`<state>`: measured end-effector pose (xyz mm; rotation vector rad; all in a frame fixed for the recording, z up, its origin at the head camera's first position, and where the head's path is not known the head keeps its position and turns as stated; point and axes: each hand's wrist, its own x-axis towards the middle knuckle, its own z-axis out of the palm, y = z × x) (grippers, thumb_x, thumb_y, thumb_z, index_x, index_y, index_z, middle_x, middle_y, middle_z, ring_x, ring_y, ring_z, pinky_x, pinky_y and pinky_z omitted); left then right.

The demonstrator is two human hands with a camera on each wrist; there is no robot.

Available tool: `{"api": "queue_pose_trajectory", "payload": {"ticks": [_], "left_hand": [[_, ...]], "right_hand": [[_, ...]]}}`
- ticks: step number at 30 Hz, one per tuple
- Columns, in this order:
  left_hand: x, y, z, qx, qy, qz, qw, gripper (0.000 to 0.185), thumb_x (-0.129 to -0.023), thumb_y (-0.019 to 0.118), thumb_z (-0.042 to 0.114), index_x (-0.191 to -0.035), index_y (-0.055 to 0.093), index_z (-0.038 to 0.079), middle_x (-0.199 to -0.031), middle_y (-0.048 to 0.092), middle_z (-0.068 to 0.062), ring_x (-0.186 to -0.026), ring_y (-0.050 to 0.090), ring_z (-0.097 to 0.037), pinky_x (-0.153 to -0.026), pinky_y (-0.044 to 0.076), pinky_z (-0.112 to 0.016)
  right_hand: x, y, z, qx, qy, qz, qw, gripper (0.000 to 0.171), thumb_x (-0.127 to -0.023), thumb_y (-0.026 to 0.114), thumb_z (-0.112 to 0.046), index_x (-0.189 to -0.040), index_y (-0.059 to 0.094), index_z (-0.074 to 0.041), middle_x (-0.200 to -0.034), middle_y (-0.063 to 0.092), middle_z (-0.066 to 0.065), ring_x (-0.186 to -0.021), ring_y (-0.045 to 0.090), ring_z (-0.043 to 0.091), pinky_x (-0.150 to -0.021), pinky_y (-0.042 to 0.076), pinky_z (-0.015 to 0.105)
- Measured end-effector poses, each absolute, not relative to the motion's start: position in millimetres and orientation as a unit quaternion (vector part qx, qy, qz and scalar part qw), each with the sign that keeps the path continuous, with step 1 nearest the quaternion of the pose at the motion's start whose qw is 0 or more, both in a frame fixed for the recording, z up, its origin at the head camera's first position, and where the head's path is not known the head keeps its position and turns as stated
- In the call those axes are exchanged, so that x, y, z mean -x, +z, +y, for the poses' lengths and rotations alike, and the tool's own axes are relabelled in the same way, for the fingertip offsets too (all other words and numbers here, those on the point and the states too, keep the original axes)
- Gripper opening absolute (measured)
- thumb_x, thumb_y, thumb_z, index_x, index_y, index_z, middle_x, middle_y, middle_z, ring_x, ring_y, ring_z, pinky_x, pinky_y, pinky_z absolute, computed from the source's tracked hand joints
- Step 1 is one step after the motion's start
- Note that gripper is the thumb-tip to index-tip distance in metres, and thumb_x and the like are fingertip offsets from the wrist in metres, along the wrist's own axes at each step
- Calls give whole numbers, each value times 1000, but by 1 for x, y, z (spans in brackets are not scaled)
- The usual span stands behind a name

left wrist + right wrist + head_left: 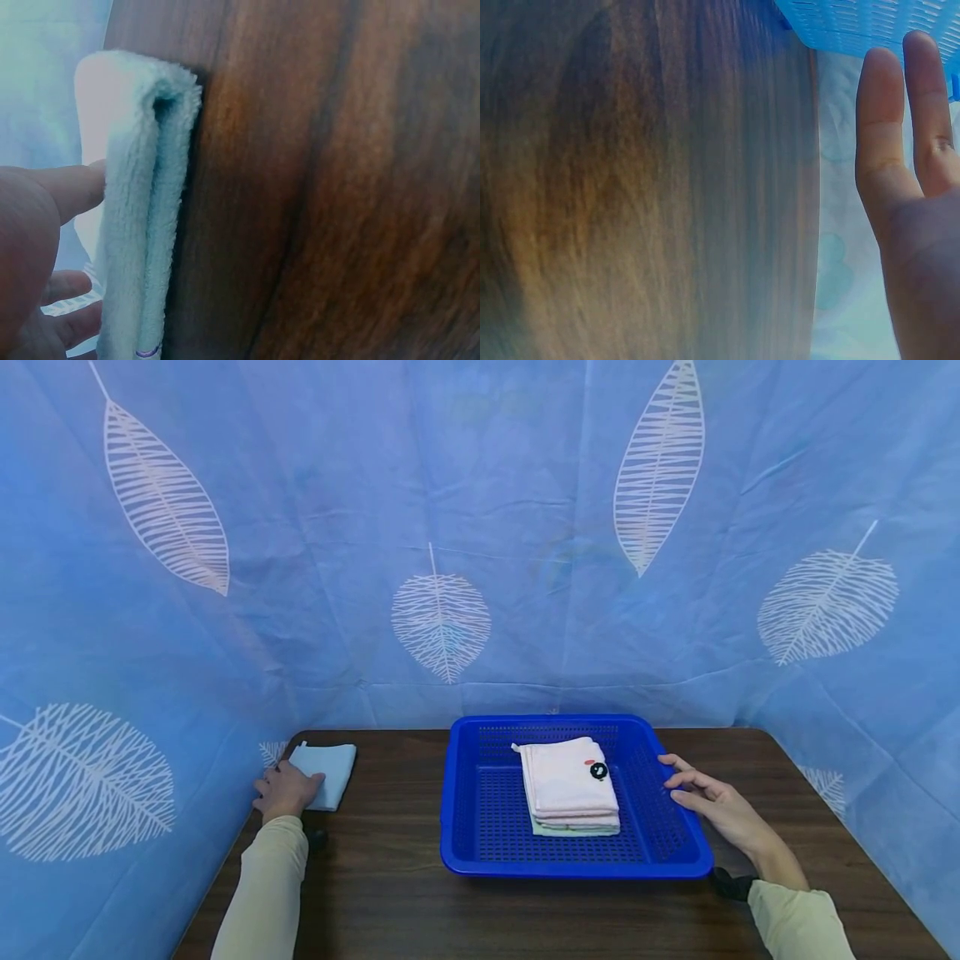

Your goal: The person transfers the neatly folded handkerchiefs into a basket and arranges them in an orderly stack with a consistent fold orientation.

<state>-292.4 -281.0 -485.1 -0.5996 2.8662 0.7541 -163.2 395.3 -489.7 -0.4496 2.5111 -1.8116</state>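
Note:
A folded light blue towel (330, 774) lies on the table's far left part. My left hand (287, 788) rests on its left side, fingers spread toward the towel's left edge. Seen from the left wrist, the thumb (79, 187) reaches over the towel's upper face and the layered fold (146, 217) faces the camera. At the right, my right hand (712, 806) holds its extended fingertips against the right rim of a blue plastic basket (570, 870). Inside the basket sits a stack of folded towels (562, 777), the top one pale pink with a dark round patch.
The dark brown wooden table (375, 893) carries the basket right of its middle. Blue cloth (330, 527) with white leaf prints hangs behind the table and along both sides.

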Motion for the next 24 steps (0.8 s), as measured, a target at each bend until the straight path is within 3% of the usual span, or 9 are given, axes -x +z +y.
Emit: {"api": "queue_pose_trajectory", "payload": {"ticks": [10, 17, 24], "left_hand": [[289, -478, -279, 205, 229, 950, 57, 87, -93, 64, 43, -140, 28, -22, -136, 32, -49, -128, 28, -64, -107, 29, -78], [288, -478, -279, 213, 228, 949, 51, 85, -89, 70, 45, -129, 43, -26, -124, 40, -48, -117, 35, -61, -102, 34, -74], [287, -476, -277, 229, 261, 936, 47, 91, -87, 73, 41, -134, 34, -27, -128, 33, -50, -121, 35, -66, -105, 34, -76]], "right_hand": [[163, -491, 397, 146, -576, 804, 6, 28, -108, 48, -13, -124, 58, 8, -149, 39, -34, -131, 32, -28, -94, 41, 4], [162, -490, 395, 149, -572, 807, 1, 28, -108, 47, -12, -124, 58, 8, -148, 39, -34, -131, 33, -27, -94, 43, 5], [162, -491, 395, 144, -573, 807, 4, 28, -108, 48, -13, -123, 58, 8, -149, 39, -32, -130, 31, -29, -94, 43, 6]]}}
